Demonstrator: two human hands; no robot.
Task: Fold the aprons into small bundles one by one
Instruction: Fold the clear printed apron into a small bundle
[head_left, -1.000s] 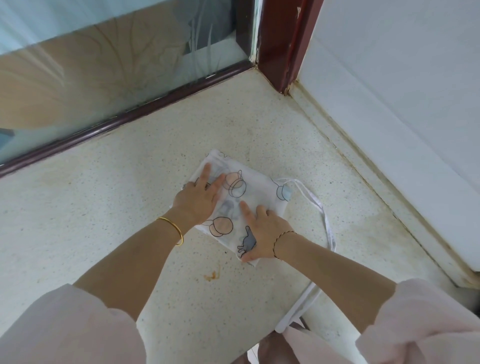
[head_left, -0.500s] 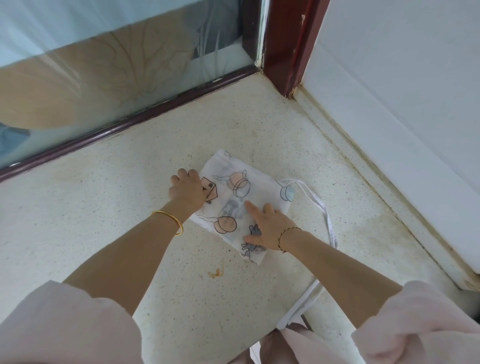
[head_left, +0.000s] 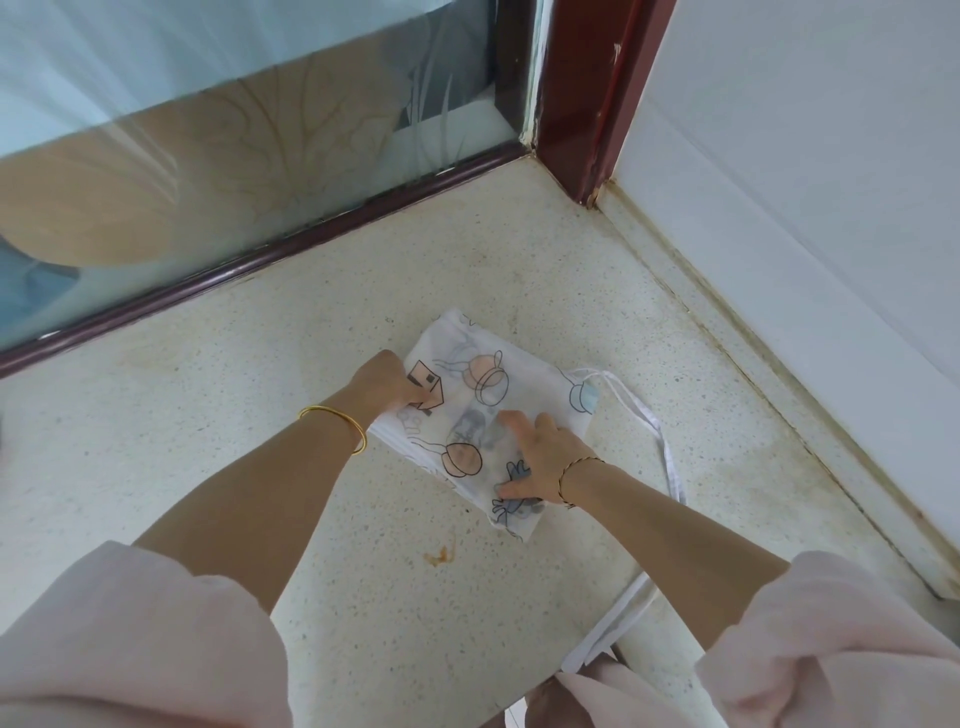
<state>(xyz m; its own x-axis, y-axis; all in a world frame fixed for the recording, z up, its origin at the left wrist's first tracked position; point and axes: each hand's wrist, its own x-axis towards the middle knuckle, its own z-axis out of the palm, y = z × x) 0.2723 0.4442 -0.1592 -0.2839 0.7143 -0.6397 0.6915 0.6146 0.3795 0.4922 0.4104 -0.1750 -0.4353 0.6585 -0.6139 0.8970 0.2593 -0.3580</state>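
A white apron with cartoon prints lies folded into a small rectangle on the speckled counter. My left hand grips the apron's left edge, fingers curled around the layers. My right hand presses flat on the apron's near right part, fingers spread. The apron's white strings loop out to the right and trail down toward my lap.
The speckled counter ends at a dark red window frame with glass behind it at the back. A red-brown post stands in the corner. A white wall runs along the right. A small orange stain marks the counter.
My left hand slid from lying flat on top of the apron to its left edge and curled around it, lifting that edge slightly. My right hand stayed pressing down.
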